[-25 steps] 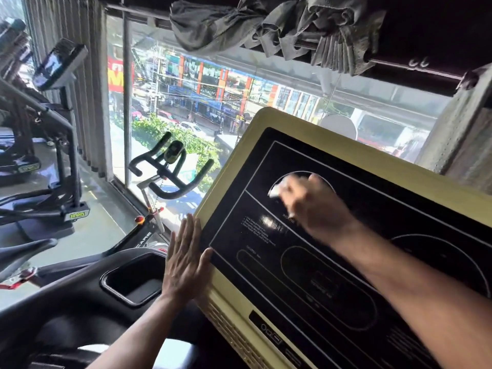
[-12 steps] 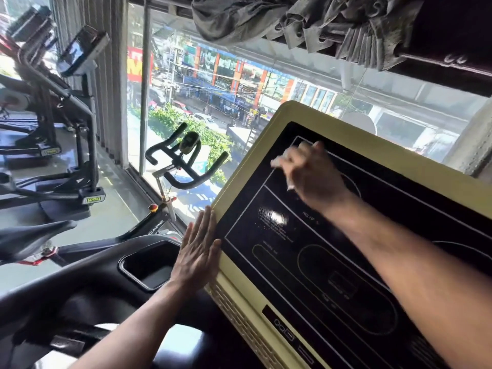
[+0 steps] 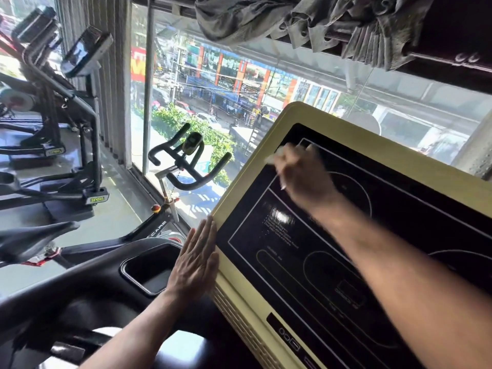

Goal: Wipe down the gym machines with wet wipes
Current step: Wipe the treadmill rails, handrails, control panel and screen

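Note:
A treadmill console [image 3: 346, 262] fills the right half of the view: a black panel with white outlines inside a pale yellow frame [image 3: 332, 121]. My right hand [image 3: 300, 174] presses a white wet wipe [image 3: 274, 155] against the panel's upper left corner; only a bit of the wipe shows past my fingers. My left hand [image 3: 195, 265] lies flat, fingers together, against the console's left edge, holding nothing.
A black cup holder [image 3: 149, 267] sits in the dark plastic deck left of my left hand. A spin bike with black handlebars [image 3: 186, 166] stands by the window. Other machines [image 3: 66, 145] line the left side. Bunched grey curtains [image 3: 292, 20] hang above.
My right hand has carried the wipe up the panel from the circle outline to the upper left corner. My left hand stays flat on the console's edge. The camera has shifted.

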A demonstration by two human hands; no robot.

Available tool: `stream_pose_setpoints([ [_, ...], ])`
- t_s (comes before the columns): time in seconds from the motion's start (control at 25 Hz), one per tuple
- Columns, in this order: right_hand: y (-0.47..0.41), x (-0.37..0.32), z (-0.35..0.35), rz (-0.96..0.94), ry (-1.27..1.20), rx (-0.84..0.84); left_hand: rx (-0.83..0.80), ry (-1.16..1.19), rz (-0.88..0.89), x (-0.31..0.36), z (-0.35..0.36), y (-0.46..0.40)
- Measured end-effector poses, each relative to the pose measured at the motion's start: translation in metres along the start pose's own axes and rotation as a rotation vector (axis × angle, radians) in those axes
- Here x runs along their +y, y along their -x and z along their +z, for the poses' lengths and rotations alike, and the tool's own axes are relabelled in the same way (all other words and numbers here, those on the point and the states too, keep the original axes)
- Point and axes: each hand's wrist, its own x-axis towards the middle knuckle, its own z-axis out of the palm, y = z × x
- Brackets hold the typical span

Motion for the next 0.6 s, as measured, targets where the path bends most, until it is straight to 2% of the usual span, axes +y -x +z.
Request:
stream_pose_setpoints([
  [0.08,-0.01,0.026,-0.002,0.099,0.0,0.039,-0.001,-0.006,-0.006,0.001,-0.001,0.0],
  [0.16,-0.004,0.01,0.005,0.091,0.028,0.087,0.001,-0.015,-0.007,0.002,-0.001,0.002],
  [0.28,0.036,-0.069,0.033,-0.192,-0.017,0.032,-0.024,-0.014,-0.045,0.0,0.0,0.016],
  [0.4,0.074,-0.125,0.049,-0.275,-0.082,-0.093,-0.047,0.0,-0.089,-0.005,0.0,0.03],
  [0.52,0.064,-0.107,0.04,-0.339,0.052,-0.165,-0.088,-0.023,-0.083,-0.006,-0.006,0.03],
  [0.6,0.046,-0.07,0.027,-0.229,0.085,-0.149,-0.11,-0.017,-0.085,-0.005,-0.01,0.028],
])
